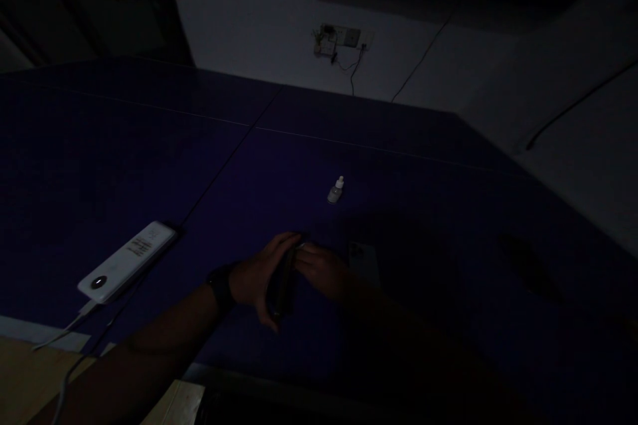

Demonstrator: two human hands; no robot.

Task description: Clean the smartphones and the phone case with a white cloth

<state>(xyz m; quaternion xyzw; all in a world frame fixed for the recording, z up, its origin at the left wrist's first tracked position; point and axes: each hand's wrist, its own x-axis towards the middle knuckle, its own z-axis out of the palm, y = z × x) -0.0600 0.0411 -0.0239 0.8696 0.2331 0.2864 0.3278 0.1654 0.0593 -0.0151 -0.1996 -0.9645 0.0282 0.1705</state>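
Observation:
My left hand (260, 277), with a dark watch (220, 287) at the wrist, grips a dark, flat, phone-like object (282, 285) held up on edge. The thumb lies at its near end and the fingers reach its far end. Against the object's right side, my right hand (321, 270) has its fingers curled in, and a small pale bit shows at the fingertips, too dim to name. Beyond both hands a small clear dropper bottle (335, 194) with a white cap stands on the blue table (249, 179).
To the left lies a white power bank (130, 262) with a pale cable (64, 335) at its near end. A phone (363, 261) rests beside my right wrist. Farther right is a dark, flat shape (529, 269). Wall sockets (343, 36) with cords are at the back. The room is very dim.

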